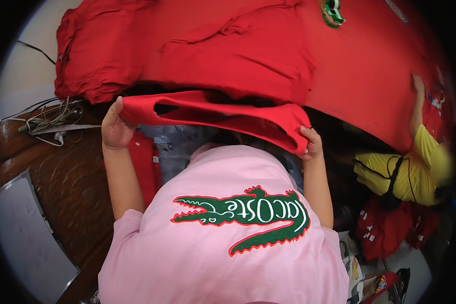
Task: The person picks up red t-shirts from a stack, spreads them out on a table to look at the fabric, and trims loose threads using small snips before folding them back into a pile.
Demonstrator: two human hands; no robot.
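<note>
A red garment [197, 118] is stretched sideways between my two hands, in front of my chest at the near edge of the table. Gaps show along its folded band, and its exact kind is hard to make out. My left hand [118, 126] grips its left end, the thumb up along the edge. At the right end, my right hand [311, 142] pinches the cloth between thumb and fingers. Just beyond it, a red shirt [238, 55] lies spread on the table, beside a thick pile of folded red clothes [99, 50] on the left.
Red cloth covers the table [359, 66]; a green tape dispenser [332, 14] sits at its far side. At right, another person in yellow [390, 175] rests an arm on the table. Tangled cables [61, 116] and a white board [30, 243] lie left. Red garments [385, 228] hang lower right.
</note>
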